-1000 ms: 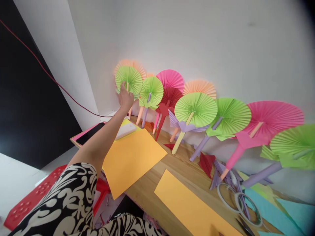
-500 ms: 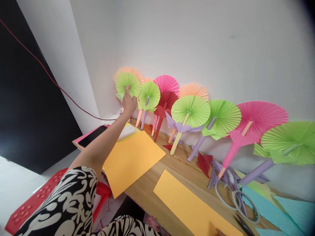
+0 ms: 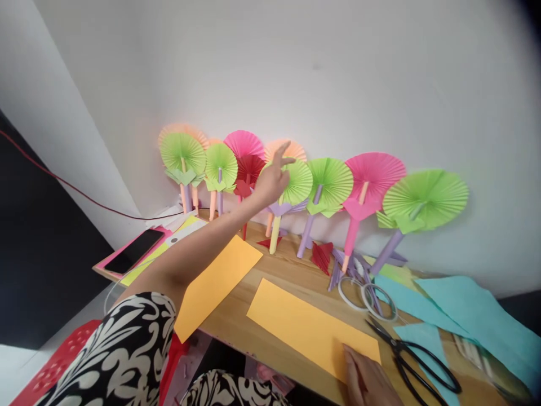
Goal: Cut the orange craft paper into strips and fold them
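My left hand (image 3: 274,179) is raised in front of a green pleated paper fan (image 3: 301,183) with a pale yellow handle. Its fingers are partly stretched out and nothing shows in them; whether it touches the fan I cannot tell. At the bottom, my right hand (image 3: 368,379) rests at the near right end of an orange-yellow paper strip (image 3: 308,327), fingers extended and close together. A second orange-yellow sheet (image 3: 217,285) lies on the wooden table (image 3: 228,321), partly behind my left forearm.
More paper fans, among them a pink one (image 3: 376,175) and a far-left green one (image 3: 182,152), lean on the wall. Black scissors (image 3: 408,355), tape rolls (image 3: 379,301) and turquoise paper (image 3: 477,310) lie right. A phone (image 3: 135,251) lies left.
My left hand has moved right, from the far-left green fan to the one with the yellow handle. The view has turned right, and my right hand now shows more fully on the strip.
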